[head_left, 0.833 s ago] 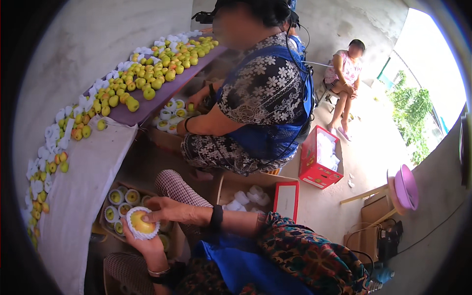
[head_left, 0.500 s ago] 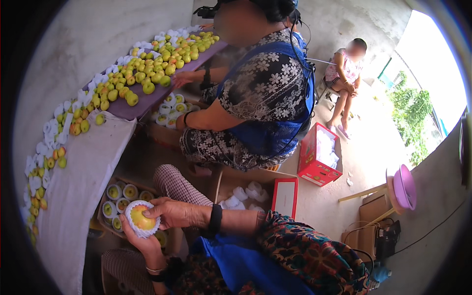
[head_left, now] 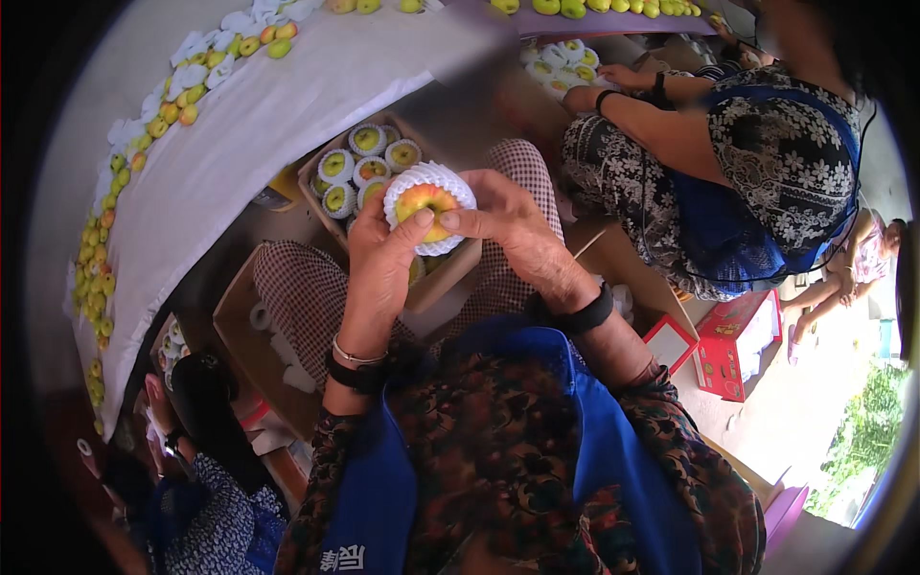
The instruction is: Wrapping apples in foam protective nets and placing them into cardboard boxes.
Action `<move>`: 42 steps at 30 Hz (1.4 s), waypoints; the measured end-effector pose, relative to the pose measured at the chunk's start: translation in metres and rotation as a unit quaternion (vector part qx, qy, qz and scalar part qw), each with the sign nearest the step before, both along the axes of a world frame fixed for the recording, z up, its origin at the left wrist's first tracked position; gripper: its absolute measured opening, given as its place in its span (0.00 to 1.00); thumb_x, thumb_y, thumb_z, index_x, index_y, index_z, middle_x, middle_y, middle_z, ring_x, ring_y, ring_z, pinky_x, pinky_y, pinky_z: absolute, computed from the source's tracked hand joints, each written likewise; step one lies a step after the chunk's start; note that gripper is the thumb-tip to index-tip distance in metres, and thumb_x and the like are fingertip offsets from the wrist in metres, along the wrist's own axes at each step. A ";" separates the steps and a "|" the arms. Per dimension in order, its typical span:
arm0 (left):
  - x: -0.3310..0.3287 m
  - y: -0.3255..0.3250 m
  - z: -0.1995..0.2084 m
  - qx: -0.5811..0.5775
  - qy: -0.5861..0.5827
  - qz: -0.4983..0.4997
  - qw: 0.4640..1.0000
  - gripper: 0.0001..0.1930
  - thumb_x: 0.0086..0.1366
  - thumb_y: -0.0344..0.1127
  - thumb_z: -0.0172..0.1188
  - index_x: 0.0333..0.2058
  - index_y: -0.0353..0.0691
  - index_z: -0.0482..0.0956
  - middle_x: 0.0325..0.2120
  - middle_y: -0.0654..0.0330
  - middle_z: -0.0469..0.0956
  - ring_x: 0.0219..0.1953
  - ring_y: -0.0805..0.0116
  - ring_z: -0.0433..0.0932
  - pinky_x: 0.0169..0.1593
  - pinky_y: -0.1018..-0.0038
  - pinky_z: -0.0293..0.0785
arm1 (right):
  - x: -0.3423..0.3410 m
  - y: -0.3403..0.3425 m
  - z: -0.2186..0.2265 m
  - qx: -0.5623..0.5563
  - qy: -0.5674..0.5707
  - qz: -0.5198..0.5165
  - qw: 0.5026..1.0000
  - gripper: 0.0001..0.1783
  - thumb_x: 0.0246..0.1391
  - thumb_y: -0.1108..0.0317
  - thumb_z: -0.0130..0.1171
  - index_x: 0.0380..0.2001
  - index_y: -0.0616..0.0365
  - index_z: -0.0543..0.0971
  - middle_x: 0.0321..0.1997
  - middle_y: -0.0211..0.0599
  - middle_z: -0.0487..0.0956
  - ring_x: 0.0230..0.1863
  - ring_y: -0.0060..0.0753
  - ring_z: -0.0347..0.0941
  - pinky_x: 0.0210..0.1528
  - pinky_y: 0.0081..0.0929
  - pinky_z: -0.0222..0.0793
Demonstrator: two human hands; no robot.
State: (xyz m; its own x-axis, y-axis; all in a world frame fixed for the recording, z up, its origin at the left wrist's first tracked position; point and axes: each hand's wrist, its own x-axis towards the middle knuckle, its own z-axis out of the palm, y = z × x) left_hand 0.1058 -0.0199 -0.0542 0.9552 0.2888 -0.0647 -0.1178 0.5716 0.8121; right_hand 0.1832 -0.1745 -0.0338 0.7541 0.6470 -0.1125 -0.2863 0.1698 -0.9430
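Observation:
I hold a yellow-red fruit [head_left: 425, 203] wrapped in a white foam net sleeve [head_left: 428, 177] in front of me with both hands. My left hand [head_left: 380, 261] cups it from the left with the thumb on its face. My right hand [head_left: 508, 222] grips it from the right, fingers over the net's rim. Just beyond it stands an open cardboard box [head_left: 309, 184] on my lap, holding several net-wrapped fruits [head_left: 353, 170].
A long white-covered table [head_left: 240, 163] carries several loose fruits [head_left: 182, 101] and foam nets at left. A person in a blue apron [head_left: 767, 163] works at another box at upper right; another person [head_left: 192, 460] sits lower left. Red boxes [head_left: 733, 345] lie on the floor at right.
The view has tipped down and closer. Both hands have raised the netted fruit from low beside the box to the middle of the picture, above the box.

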 end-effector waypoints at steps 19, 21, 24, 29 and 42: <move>-0.024 0.004 0.002 0.108 -0.033 -0.044 0.993 0.42 0.45 0.23 0.67 0.63 0.32 0.63 0.49 0.56 0.76 0.51 0.67 0.77 0.58 0.70 0.74 | 0.001 -0.016 0.016 -0.066 -0.083 0.087 0.991 0.20 0.53 0.73 0.65 0.51 0.61 0.77 0.47 0.32 0.77 0.47 0.22 0.73 0.51 0.22 0.71; -0.024 0.004 0.001 0.118 -0.029 -0.043 0.992 0.42 0.45 0.24 0.68 0.63 0.31 0.63 0.49 0.56 0.76 0.51 0.67 0.77 0.58 0.70 0.74 | 0.000 -0.013 0.017 -0.085 -0.146 0.082 0.982 0.16 0.53 0.75 0.66 0.45 0.62 0.78 0.42 0.29 0.77 0.43 0.18 0.73 0.47 0.19 0.71; -0.022 0.006 0.001 0.126 -0.021 -0.058 0.990 0.42 0.46 0.25 0.68 0.62 0.31 0.64 0.49 0.56 0.76 0.51 0.68 0.77 0.57 0.70 0.74 | 0.004 -0.012 0.011 -0.084 -0.202 0.065 0.974 0.09 0.54 0.76 0.65 0.39 0.63 0.78 0.40 0.27 0.75 0.41 0.16 0.72 0.45 0.18 0.70; -0.024 0.006 0.002 0.139 -0.002 -0.066 0.988 0.41 0.45 0.27 0.69 0.62 0.30 0.65 0.50 0.54 0.76 0.50 0.68 0.77 0.57 0.70 0.73 | 0.007 -0.005 0.006 -0.049 -0.200 0.048 0.977 0.06 0.56 0.74 0.63 0.35 0.61 0.75 0.32 0.28 0.77 0.36 0.16 0.73 0.38 0.19 0.72; -0.018 0.003 -0.020 -0.051 0.024 -0.018 0.998 0.29 0.57 0.24 0.57 0.59 0.29 0.65 0.50 0.51 0.75 0.52 0.61 0.76 0.57 0.66 0.74 | -0.017 0.003 -0.040 -0.129 -0.389 -0.001 0.912 0.63 0.34 0.52 0.79 0.68 0.61 0.54 0.65 0.56 0.63 0.67 0.50 0.61 0.68 0.43 0.58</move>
State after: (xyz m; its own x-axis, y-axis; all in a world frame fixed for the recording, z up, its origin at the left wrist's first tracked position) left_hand 0.0877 -0.0165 -0.0746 0.9602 0.2431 -0.1372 -0.0578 0.6541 0.7542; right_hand 0.1665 -0.1714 -0.0741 0.6715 0.6731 0.3099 0.4874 -0.0862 -0.8689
